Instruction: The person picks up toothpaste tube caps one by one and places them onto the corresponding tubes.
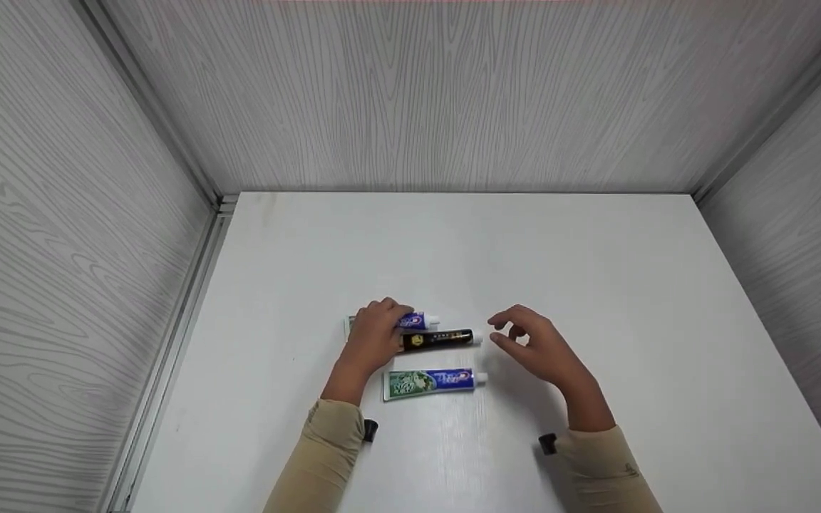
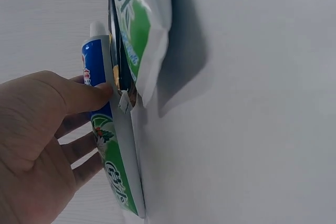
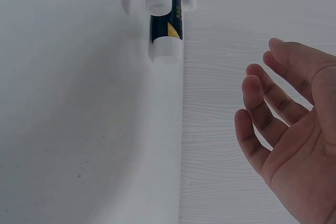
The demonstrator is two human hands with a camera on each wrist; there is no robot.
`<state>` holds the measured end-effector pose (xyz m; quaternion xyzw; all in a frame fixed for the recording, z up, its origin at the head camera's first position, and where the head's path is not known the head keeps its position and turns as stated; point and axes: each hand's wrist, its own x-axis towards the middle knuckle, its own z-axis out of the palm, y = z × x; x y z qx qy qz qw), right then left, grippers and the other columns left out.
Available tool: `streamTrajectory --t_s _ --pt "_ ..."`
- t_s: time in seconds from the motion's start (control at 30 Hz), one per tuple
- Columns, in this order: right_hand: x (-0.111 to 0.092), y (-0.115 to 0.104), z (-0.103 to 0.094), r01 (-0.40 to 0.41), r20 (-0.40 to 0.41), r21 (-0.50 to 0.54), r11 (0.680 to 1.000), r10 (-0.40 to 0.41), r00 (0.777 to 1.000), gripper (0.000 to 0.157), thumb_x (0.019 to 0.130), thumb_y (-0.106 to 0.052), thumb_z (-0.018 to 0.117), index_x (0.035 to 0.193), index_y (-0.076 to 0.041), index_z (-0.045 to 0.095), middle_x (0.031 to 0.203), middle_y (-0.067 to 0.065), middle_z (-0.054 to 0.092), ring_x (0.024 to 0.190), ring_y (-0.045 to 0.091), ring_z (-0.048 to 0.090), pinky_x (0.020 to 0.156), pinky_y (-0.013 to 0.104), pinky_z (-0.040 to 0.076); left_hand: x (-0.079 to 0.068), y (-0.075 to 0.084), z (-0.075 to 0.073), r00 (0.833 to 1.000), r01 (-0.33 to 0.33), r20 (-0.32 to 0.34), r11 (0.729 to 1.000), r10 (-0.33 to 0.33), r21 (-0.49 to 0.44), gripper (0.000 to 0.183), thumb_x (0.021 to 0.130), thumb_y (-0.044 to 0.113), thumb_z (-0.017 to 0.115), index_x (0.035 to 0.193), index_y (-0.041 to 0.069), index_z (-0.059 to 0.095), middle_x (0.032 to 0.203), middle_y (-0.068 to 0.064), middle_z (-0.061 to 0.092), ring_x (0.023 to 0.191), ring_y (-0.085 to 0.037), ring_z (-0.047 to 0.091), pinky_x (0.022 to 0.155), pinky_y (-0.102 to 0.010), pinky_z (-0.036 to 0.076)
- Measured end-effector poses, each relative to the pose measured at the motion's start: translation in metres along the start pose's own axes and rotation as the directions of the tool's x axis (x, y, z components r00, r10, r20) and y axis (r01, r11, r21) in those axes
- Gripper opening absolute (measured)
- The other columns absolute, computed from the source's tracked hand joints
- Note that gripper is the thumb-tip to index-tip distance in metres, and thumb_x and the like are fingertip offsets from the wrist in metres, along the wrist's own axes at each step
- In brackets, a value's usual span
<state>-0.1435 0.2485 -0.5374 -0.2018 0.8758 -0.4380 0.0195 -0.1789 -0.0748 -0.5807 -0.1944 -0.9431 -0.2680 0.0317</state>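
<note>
Three toothpaste tubes lie on the table, roughly parallel, caps to the right. My left hand [image 1: 376, 335] pinches the farthest one, a blue-and-green toothpaste tube [image 1: 412, 321]; in the left wrist view its thumb is on the near face and its fingers are behind. Just nearer lies a black toothpaste tube [image 1: 442, 339] with a white cap, its left end hidden by the left hand. A second blue-and-green tube [image 1: 430, 383] lies closest to me, apart from the others. Beyond the caps, my right hand [image 1: 537, 345] hovers with relaxed, bent fingers, holding nothing.
The white table [image 1: 596, 256] stretches out around the tubes. Pale wood-grain panels rise along its back [image 1: 410, 100], left [image 1: 61, 249] and right sides. Each sleeve cuff has a small black device [image 1: 548, 444] beside it.
</note>
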Motion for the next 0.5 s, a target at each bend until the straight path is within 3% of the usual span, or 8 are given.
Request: streamTrajectory --t_s 0.23,0.33,0.5 --pt "0.0 -0.002 -0.005 0.005 -0.021 -0.038 0.999 -0.006 1.0 0.019 0.102 -0.015 0.074 0.12 -0.018 0.074 0.115 0.004 0.073 0.089 0.013 0.067 0.087 0.048 0.056 -0.001 0.005 -0.001 1.0 0.013 0.003 1.0 -0.013 -0.02 0.032 0.099 0.009 0.074 0.13 0.01 0.074 0.119 -0.01 0.072 0.113 -0.033 0.066 0.102 -0.054 0.051" --pt "0.0 -0.004 -0.007 -0.01 -0.043 -0.083 0.996 0.007 0.999 0.019 0.102 -0.019 0.074 0.121 -0.018 0.075 0.116 0.004 0.073 0.094 0.016 0.067 0.083 0.049 0.056 -0.003 0.009 -0.003 1.0 0.028 0.007 1.0 -0.028 -0.011 0.034 0.1 0.02 0.076 0.132 0.01 0.073 0.122 -0.01 0.071 0.117 -0.033 0.065 0.106 -0.054 0.05" --pt "0.0 -0.007 -0.009 -0.029 -0.089 -0.183 0.983 0.013 0.996 0.022 0.102 -0.027 0.075 0.121 -0.017 0.076 0.118 0.007 0.074 0.105 0.025 0.068 0.082 0.051 0.056 -0.007 0.02 -0.009 0.999 0.043 0.007 0.999 -0.043 -0.006 0.036 0.1 0.024 0.075 0.132 0.009 0.072 0.125 -0.012 0.069 0.119 -0.035 0.063 0.108 -0.054 0.048"
